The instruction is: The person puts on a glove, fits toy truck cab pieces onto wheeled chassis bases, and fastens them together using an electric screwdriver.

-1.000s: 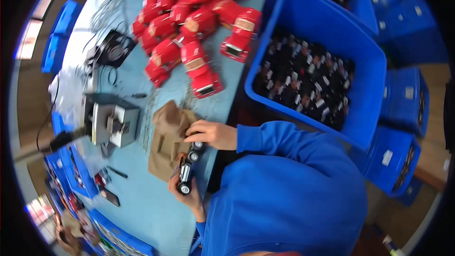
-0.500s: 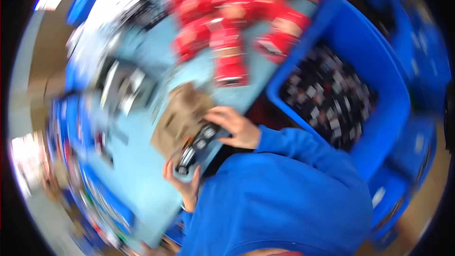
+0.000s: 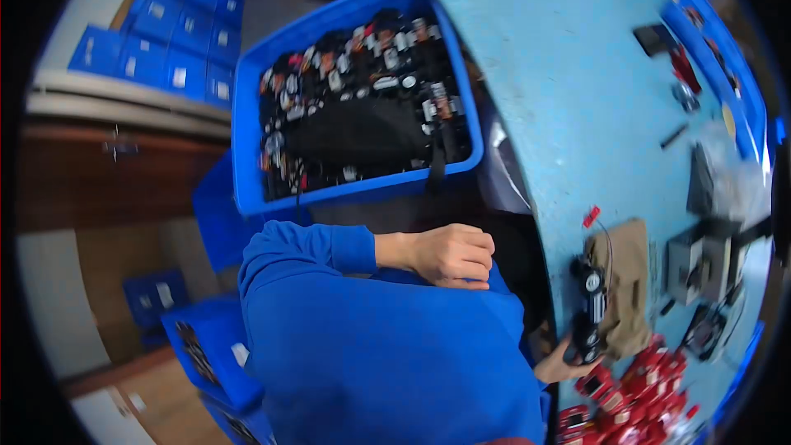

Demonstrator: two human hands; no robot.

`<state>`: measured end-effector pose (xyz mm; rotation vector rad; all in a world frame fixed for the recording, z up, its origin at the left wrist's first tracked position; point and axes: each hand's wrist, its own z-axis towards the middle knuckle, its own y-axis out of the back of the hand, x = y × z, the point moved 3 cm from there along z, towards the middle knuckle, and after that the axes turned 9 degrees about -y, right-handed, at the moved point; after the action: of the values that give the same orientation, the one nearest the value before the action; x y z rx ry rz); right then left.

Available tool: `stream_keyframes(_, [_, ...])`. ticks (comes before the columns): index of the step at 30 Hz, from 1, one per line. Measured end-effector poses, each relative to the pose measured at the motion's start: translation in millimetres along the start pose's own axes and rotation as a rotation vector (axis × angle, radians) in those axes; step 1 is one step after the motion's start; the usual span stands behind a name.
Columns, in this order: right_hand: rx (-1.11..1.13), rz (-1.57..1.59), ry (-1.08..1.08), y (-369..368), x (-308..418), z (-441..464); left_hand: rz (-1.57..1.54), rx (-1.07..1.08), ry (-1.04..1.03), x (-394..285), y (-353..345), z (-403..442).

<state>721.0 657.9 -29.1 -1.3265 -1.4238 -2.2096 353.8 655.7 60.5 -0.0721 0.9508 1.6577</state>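
Observation:
My left hand (image 3: 453, 256) is closed in a loose fist above my lap, fingers curled under; whatever it may hold is hidden. Down at the right, my right hand (image 3: 563, 364) grips the lower end of a black toy car chassis (image 3: 595, 306) with wheels at its ends. A thin wire runs from it to a small red connector (image 3: 592, 216). The chassis is at the table's near edge, beside a folded tan cloth (image 3: 629, 284). Red toy car bodies (image 3: 638, 395) lie piled close to my right hand.
A blue bin (image 3: 247, 140) full of dark chassis stands ahead on the left. The light blue table (image 3: 577, 115) runs along the right, holding a metal fixture (image 3: 688, 268) and a plastic bag (image 3: 741, 185). Blue boxes (image 3: 169, 41) are stacked at far left.
The view has swung left, bringing another bin of chassis into sight. My left hand has left the chassis and closed over my lap; my right hand still has the chassis.

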Motion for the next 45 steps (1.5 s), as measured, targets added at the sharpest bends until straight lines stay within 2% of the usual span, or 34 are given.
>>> stream_keyframes(2, [-0.02,-0.002,0.002,-2.8,9.7,1.7,-0.003,-0.084,0.076,0.2,-0.9,-18.5])
stream_keyframes(4, [-0.001,0.011,0.141,-5.5,26.6,-0.7,0.009,-0.149,0.125,0.5,3.8,-31.2])
stream_keyframes(8, [-0.042,-0.106,0.165,-14.6,25.2,8.5,0.041,-0.247,0.156,4.2,7.0,-49.8])
stream_keyframes(13, [-0.053,-0.209,0.069,-1.3,23.4,8.3,-0.023,-0.346,0.179,8.8,3.4,-65.1])
stream_keyframes(24, [-0.076,-0.274,-0.079,5.6,24.1,-6.0,-0.095,-0.306,0.224,26.5,0.4,-68.0])
stream_keyframes(28, [-0.008,-0.146,-0.051,8.3,11.0,2.3,-0.12,-0.28,0.256,36.1,3.2,-58.0])
stream_keyframes(29, [-0.021,-0.142,0.062,7.3,7.5,3.2,-0.136,-0.294,0.239,38.8,5.4,-52.3])
stream_keyframes(30, [0.025,-0.132,0.056,10.8,-3.6,7.0,-0.141,-0.272,0.247,41.6,7.2,-45.2])
stream_keyframes(32, [0.097,0.057,0.085,10.3,1.4,0.5,-0.115,-0.204,0.267,49.3,8.8,-30.8])
stream_keyframes(33, [0.112,0.113,-0.026,9.6,5.4,-0.4,-0.122,-0.172,0.28,54.3,8.9,-23.3])
stream_keyframes(36, [-0.018,0.002,0.062,12.8,-8.8,2.4,-0.113,-0.141,0.339,71.8,9.7,11.5])
stream_keyframes(40, [-0.145,0.283,-0.18,4.0,-4.4,11.9,-0.124,-0.024,0.329,101.9,2.5,57.6])
stream_keyframes(41, [-0.153,0.527,-0.299,0.4,-3.8,19.7,-0.127,0.006,0.326,111.8,1.1,70.4])
stream_keyframes(42, [-0.187,0.914,-0.412,-4.1,-1.2,23.2,-0.136,0.046,0.311,121.9,0.0,85.8])
stream_keyframes(44, [-0.316,0.141,-0.133,-2.0,-18.5,22.8,-0.155,0.121,0.282,141.0,-3.0,117.3])
stream_keyframes(45, [-0.343,0.053,-0.091,-4.4,-23.7,20.4,-0.166,0.132,0.24,152.4,-5.1,135.4])
